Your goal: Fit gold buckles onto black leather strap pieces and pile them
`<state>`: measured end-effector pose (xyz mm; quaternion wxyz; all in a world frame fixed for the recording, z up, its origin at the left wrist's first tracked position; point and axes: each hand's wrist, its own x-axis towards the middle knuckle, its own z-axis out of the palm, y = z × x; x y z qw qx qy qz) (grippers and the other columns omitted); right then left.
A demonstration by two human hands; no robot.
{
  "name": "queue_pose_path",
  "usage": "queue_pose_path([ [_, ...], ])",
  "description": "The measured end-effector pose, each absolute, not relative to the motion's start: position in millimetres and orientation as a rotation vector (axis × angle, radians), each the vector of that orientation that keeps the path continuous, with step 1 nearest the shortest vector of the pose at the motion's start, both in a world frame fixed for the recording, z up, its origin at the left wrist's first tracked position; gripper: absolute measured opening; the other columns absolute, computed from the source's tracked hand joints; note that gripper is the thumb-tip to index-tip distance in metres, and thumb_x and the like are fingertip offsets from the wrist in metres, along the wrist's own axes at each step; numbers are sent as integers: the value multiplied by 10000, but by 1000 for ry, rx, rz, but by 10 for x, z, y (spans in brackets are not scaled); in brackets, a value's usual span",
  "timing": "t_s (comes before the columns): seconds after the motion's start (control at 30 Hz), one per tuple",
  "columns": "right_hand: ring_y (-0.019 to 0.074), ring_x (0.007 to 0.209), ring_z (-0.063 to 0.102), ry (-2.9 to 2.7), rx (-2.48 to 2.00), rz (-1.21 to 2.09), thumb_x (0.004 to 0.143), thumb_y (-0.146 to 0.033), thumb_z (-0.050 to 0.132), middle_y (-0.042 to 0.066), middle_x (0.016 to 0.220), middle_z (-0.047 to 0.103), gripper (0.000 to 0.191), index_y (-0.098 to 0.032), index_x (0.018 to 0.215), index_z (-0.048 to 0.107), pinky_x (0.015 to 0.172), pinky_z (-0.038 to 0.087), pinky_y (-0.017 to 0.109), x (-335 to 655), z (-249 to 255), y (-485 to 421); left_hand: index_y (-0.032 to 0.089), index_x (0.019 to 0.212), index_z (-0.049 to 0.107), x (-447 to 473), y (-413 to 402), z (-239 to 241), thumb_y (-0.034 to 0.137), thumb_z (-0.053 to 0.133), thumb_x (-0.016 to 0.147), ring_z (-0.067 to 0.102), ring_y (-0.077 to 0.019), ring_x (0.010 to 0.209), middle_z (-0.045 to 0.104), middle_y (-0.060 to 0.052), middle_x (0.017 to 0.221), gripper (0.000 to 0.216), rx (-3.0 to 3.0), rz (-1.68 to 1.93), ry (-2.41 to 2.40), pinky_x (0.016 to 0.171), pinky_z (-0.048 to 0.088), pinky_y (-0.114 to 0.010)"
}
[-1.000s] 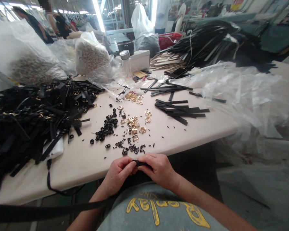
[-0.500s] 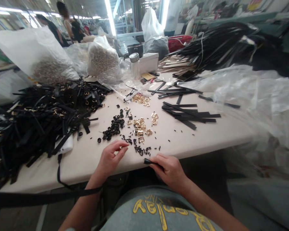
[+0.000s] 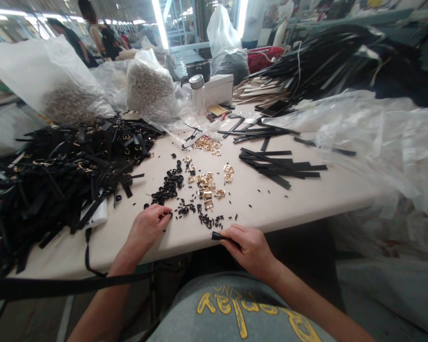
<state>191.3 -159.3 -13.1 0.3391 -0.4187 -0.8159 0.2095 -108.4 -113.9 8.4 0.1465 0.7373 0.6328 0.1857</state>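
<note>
My left hand (image 3: 148,227) is over the table's left-front part, thumb and fingertips pinched on a small black loop (image 3: 170,215). Just beyond it is a heap of black loops (image 3: 167,185). My right hand (image 3: 251,244) grips a black strap (image 3: 217,235) at the front edge, its folded-looking end poking out to the left; the rest is hidden in the hand. Between the hands are scattered tiny black pieces (image 3: 207,220), too small to name. Gold buckles (image 3: 207,183) lie behind them in loose groups.
A large pile of black straps with buckles (image 3: 71,171) covers the table's left. Flat black strips (image 3: 285,166) lie at right, near crumpled plastic sheeting (image 3: 388,137). Behind stand a glass bottle (image 3: 199,97), a white box (image 3: 219,90) and filled plastic bags (image 3: 151,85). People (image 3: 92,33) are in the background.
My left hand has moved left, from beside the tiny pieces to the near end of the loops, and now pinches one. The right hand keeps its hold on the strap, nearly still.
</note>
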Motion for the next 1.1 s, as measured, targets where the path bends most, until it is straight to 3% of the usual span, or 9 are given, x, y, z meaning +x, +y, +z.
queue_pose_path([
  [0.13, 147, 626, 606, -2118, -1089, 522, 936, -245, 569, 25, 721, 659, 125, -189, 917, 679, 596, 411, 241, 1924, -111, -1588, 227, 830, 738, -1090, -1169, 101, 265, 578, 800, 659, -233, 803, 722, -63, 863, 167, 2063, 640, 1795, 784, 489, -345],
  [0.27, 141, 653, 613, -2098, -1056, 519, 935, -228, 567, 29, 748, 672, 117, -189, 911, 675, 618, 413, 230, 1863, -49, -1562, 195, 911, 695, -907, -1299, 124, 301, 600, 816, 654, -186, 680, 690, -30, 757, 171, 1484, 964, 1621, 648, 506, -299],
  [0.4, 131, 638, 596, -2071, -1027, 468, 944, -253, 560, 21, 735, 662, 146, -181, 899, 679, 613, 398, 225, 1768, 89, -1502, 171, 872, 671, -564, -1436, 118, 298, 712, 758, 583, -109, 567, 655, 4, 682, 176, 986, 1155, 1258, 555, 475, -221],
  [0.8, 108, 576, 500, -2206, -1089, 229, 982, -286, 498, -7, 665, 587, 262, -187, 813, 673, 558, 283, 255, 1682, 250, -1487, 161, 805, 677, -119, -1528, 147, 269, 874, 603, 531, -49, 483, 628, 33, 626, 302, 606, 1124, 994, 464, 424, -138],
  [1.1, 108, 585, 479, -2273, -1085, 218, 983, -275, 488, -13, 666, 570, 254, -195, 799, 643, 563, 264, 273, 1724, 216, -1527, 161, 789, 661, -163, -1553, 76, 280, 841, 670, 567, -55, 523, 649, 29, 646, 246, 699, 1067, 1008, 506, 450, -141],
])
